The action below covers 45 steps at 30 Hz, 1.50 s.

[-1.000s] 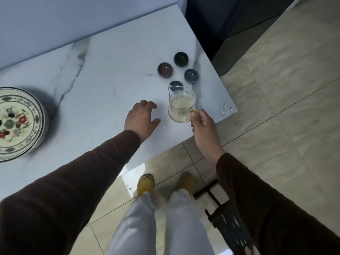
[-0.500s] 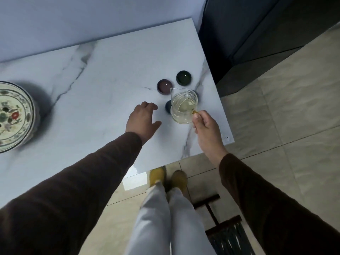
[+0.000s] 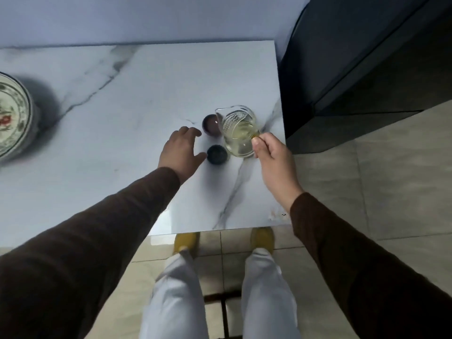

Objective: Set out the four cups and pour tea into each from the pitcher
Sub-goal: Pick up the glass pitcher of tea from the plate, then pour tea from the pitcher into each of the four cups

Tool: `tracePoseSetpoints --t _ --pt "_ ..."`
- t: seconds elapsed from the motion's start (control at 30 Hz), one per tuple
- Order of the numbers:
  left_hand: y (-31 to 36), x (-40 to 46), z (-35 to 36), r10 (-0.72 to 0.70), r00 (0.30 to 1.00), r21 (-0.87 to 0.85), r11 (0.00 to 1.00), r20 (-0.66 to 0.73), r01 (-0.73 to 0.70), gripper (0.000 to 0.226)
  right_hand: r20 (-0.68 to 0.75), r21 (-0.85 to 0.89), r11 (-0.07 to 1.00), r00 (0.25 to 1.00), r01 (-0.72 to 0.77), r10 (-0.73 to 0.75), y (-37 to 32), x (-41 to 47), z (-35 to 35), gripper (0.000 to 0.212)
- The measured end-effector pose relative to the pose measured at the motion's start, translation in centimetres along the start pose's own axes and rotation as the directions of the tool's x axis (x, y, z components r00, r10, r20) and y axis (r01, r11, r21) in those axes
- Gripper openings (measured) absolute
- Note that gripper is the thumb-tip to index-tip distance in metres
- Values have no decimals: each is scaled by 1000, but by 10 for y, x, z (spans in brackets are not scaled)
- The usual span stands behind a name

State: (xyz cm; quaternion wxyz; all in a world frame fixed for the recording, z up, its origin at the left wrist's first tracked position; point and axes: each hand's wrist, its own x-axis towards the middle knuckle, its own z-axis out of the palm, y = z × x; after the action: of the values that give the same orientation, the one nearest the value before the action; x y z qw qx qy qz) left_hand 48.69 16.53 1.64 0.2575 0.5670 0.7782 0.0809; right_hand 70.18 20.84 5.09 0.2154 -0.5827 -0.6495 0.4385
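My right hand [image 3: 271, 155] grips the handle of a glass pitcher [image 3: 238, 130] holding pale yellow tea, raised above the marble table [image 3: 122, 118] near its right edge. The pitcher tilts with its spout toward the left, over a purple-brown cup [image 3: 210, 124]. A dark blue cup [image 3: 217, 154] stands just in front, beside the thumb of my left hand [image 3: 182, 150]. That hand rests flat on the table, fingers spread, holding nothing. The other two cups are hidden behind the pitcher.
A patterned ceramic bowl [image 3: 12, 118] stands at the table's far left edge. A dark cabinet [image 3: 354, 57] stands right of the table. Tiled floor, my legs and yellow shoes [image 3: 186, 241] show below the table's front edge.
The pitcher has been lifted and carried farther back over the cups, and now tilts toward the purple-brown cup. My left hand stays on the table. The view has shifted.
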Motion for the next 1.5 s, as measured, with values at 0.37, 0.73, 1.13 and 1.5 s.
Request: tracePoseSetpoints --t 0.37,0.73,1.13,1.5 --pt "3 49 25 -17 985 -65 998 -173 6 53 65 -199 926 947 321 -314 23 64 -21 35" --pt "-38 93 49 141 973 -61 986 -182 -154 70 -28 -364 823 878 436 -477 28 105 -3 45" --pt "-54 110 66 257 941 -57 960 -218 -275 77 16 -434 749 835 501 -549 34 116 -1 39" --pt "-53 110 75 130 974 -217 961 -185 -170 72 74 -562 659 823 501 -562 28 104 -5 35"
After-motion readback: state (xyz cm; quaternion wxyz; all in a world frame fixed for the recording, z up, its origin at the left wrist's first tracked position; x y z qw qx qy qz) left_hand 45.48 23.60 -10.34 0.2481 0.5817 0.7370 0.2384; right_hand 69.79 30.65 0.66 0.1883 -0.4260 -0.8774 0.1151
